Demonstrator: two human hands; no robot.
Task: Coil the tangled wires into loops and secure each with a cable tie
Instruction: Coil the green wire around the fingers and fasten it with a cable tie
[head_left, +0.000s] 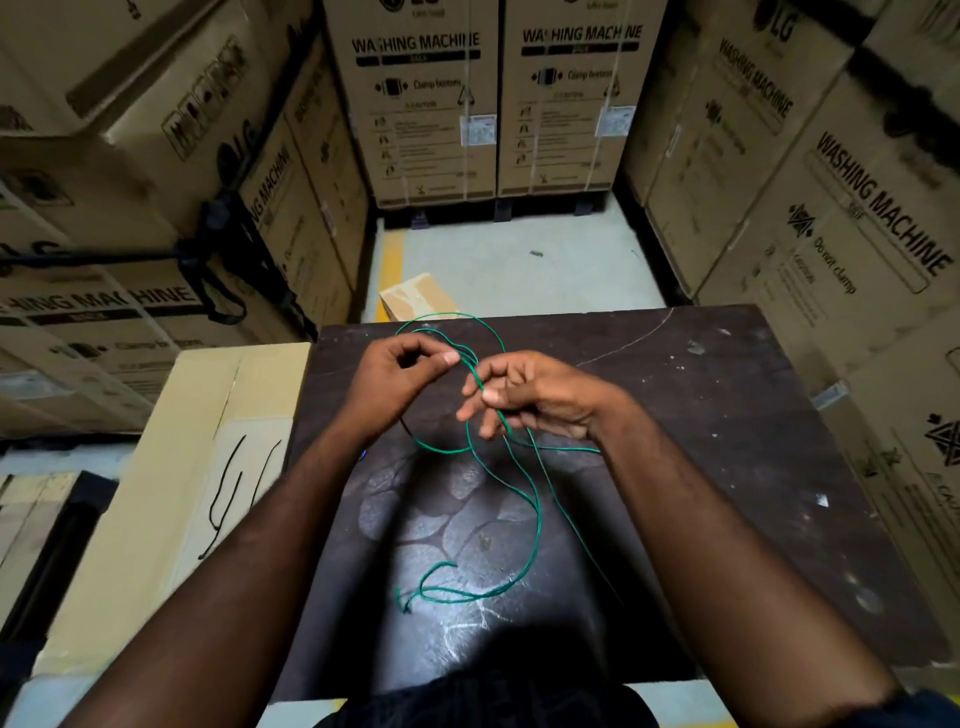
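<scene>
Thin glossy green wire (538, 512), loopy, mid-frame over scuffed table (727, 415); my right hand (535, 395) pinches it, left hand (400, 374) too I think.

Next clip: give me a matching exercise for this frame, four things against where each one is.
Things
1. green wire
2. black cords
3. small taped box
4. left hand

Places
A. on the floor beyond the far edge of the dark table
B. lying on the pale carton left of the dark table
C. above the dark table, pinching a loop of wire
D. trailing down the dark table's top toward the person

Pairs: 1-D, 2-B, 3-A, 4-C
</scene>
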